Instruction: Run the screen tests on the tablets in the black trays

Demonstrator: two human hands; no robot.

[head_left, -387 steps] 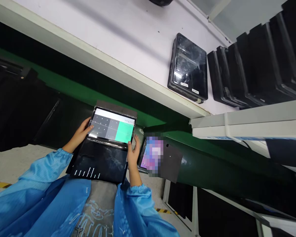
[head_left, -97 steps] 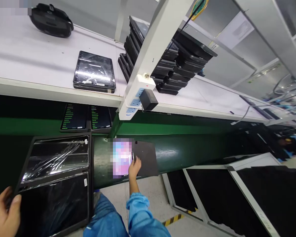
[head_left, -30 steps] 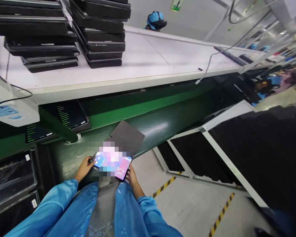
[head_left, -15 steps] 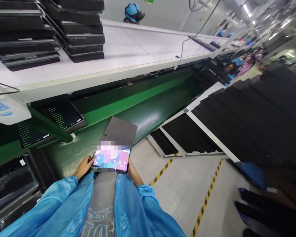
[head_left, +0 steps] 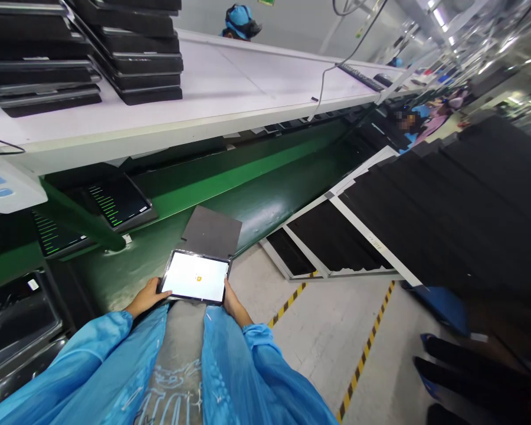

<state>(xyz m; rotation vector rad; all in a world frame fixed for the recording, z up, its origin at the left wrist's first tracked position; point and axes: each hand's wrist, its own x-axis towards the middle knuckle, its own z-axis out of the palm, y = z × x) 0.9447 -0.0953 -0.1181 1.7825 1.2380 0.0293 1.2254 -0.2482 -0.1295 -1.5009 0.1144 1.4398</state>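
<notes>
A tablet [head_left: 190,276] lies level between my hands near my lap, its screen white with a small orange icon in the middle. My left hand [head_left: 148,296] grips its left edge, the thumb over the lower left corner of the frame. On the opposite side my right hand [head_left: 232,300] is closed round the right edge; most of its fingers are hidden beneath. Just beyond the tablet is a dark grey foam sheet [head_left: 212,232], resting on the green bench surface.
Stacked black trays [head_left: 146,62] stand on the white shelf [head_left: 248,88]. Under it, tablets with green lines [head_left: 119,200] lie by a green post [head_left: 82,218]. Wrapped tablets [head_left: 17,319] sit at lower left. Black panels in a white frame [head_left: 371,242] stand right. Other people are farther off.
The tablet's screen has gone from a colourful home screen to white with an orange icon. My left thumb has come onto the front lower left corner. The view has shifted slightly.
</notes>
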